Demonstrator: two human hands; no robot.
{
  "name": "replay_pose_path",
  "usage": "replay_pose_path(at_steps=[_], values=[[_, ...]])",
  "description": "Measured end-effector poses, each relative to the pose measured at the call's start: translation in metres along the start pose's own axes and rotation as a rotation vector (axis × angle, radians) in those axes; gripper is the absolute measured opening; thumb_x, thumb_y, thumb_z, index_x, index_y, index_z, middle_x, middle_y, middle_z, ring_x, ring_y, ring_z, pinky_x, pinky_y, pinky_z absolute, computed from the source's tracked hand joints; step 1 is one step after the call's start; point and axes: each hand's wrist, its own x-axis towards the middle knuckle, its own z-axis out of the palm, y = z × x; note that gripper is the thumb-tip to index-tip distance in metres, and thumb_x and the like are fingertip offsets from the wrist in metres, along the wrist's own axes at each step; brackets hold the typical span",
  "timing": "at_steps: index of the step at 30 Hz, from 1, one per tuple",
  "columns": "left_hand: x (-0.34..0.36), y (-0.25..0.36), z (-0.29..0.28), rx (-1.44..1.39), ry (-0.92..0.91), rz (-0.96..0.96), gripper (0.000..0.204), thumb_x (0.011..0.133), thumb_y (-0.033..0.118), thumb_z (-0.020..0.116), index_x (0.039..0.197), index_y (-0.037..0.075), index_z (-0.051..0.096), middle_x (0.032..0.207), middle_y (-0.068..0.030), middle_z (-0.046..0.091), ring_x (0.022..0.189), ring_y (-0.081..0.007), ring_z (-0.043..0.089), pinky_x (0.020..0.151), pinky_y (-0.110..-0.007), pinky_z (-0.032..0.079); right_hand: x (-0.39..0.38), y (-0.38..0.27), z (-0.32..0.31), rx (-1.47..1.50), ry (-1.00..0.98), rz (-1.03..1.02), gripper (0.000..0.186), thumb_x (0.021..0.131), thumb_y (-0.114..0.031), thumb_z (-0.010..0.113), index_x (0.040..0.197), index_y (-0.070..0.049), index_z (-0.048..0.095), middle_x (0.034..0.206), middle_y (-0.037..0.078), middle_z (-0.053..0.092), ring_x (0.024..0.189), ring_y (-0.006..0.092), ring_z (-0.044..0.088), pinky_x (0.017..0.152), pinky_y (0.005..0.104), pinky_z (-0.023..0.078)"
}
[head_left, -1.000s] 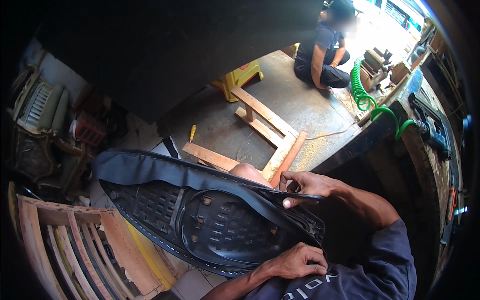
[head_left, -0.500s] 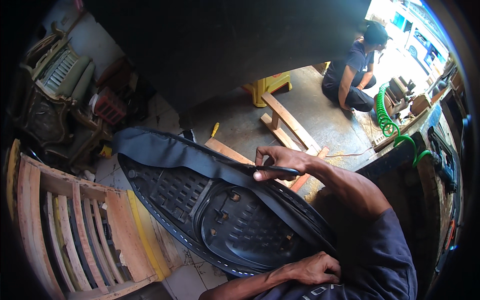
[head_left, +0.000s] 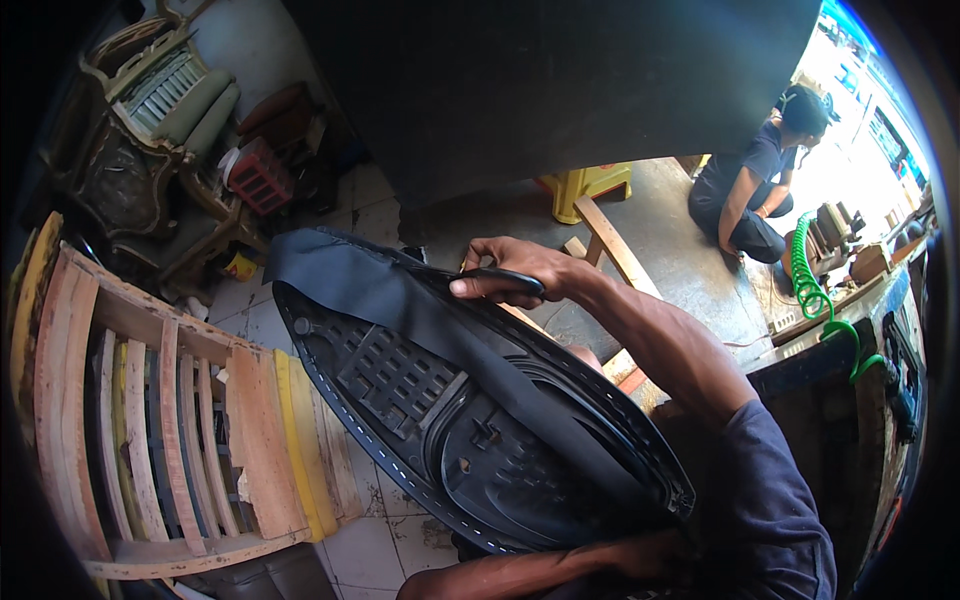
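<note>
Blk seat (head_left: 395, 378) lies underside-up, slantwise before the person, w/ a blk strip (head_left: 500, 375) draped along it, R hand (head_left: 522, 260) gripping a blk-handled tool (head_left: 518, 284) at the far edge, L hand (head_left: 652, 554) nr the close end, too dark to tell its grip, slatted wood frame (head_left: 265, 445) to the L, co-worker (head_left: 742, 192) squatting bkgd R.

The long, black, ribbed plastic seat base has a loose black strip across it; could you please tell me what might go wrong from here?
The black-handled tool, apparently scissors, in the person's right hand is close to the far edge of the seat base, so a slip might nick that edge. The loose, smooth black strip could bunch or snag on the tool.
</note>
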Motion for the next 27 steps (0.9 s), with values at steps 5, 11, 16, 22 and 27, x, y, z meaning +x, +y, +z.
replay_pose_path(at_steps=[5, 11, 16, 22, 27], values=[[-0.008, -0.003, -0.001, -0.226, -0.012, -0.243, 0.025, 0.102, 0.026, 0.069, 0.098, 0.002, 0.073, 0.074, 0.0025, 0.067, 0.067, -0.0045, 0.061, 0.060, -0.026, 0.049, 0.049, -0.017, 0.006, -0.066, -0.001, -0.044, 0.069, 0.075, -0.061, 0.092, 0.094, -0.006, 0.054, 0.058, -0.003, 0.053, 0.039, 0.0051, 0.048, 0.034, 0.0208, 0.033], [0.006, -0.016, -0.003, -0.538, -0.116, -0.185, 0.023, 0.102, 0.026, 0.067, 0.101, 0.003, 0.072, 0.078, 0.0075, 0.065, 0.068, -0.0026, 0.058, 0.061, -0.025, 0.047, 0.093, -0.040, 0.017, -0.146, -0.070, -0.003, 0.067, 0.078, -0.059, 0.090, 0.092, -0.003, 0.057, 0.059, -0.002, 0.054, 0.038, 0.0048, 0.047, 0.034, 0.0214, 0.033], [-0.024, -0.009, -0.028, -0.284, -0.045, -0.164, 0.024, 0.104, 0.028, 0.065, 0.102, 0.004, 0.070, 0.090, 0.0033, 0.068, 0.081, -0.0060, 0.060, 0.074, -0.028, 0.050, 0.094, -0.043, 0.013, -0.263, -0.142, -0.041, 0.073, 0.080, -0.060, 0.087, 0.111, 0.003, 0.064, 0.067, 0.002, 0.059, 0.047, 0.0102, 0.057, 0.040, 0.0263, 0.041], [-0.097, 0.012, -0.023, -0.214, 0.280, -0.040, 0.030, 0.106, 0.032, 0.063, 0.112, 0.003, 0.066, 0.109, -0.0095, 0.067, 0.103, -0.0224, 0.062, 0.094, -0.038, 0.048, 0.021, 0.031, -0.014, -0.345, 0.018, -0.095, 0.092, 0.078, -0.075, 0.080, 0.139, -0.008, 0.063, 0.115, 0.014, 0.070, 0.106, 0.0239, 0.068, 0.085, 0.0375, 0.055], [-0.198, 0.072, 0.009, -0.613, 1.199, 0.947, 0.034, 0.109, 0.032, 0.060, 0.097, 0.000, 0.062, 0.088, -0.0143, 0.063, 0.077, -0.0265, 0.056, 0.075, -0.036, 0.046, -0.059, 0.107, 0.003, 0.128, 0.132, -0.031, 0.080, 0.093, -0.070, 0.069, 0.147, -0.012, 0.057, 0.117, 0.004, 0.065, 0.101, 0.0116, 0.059, 0.082, 0.0278, 0.049]])
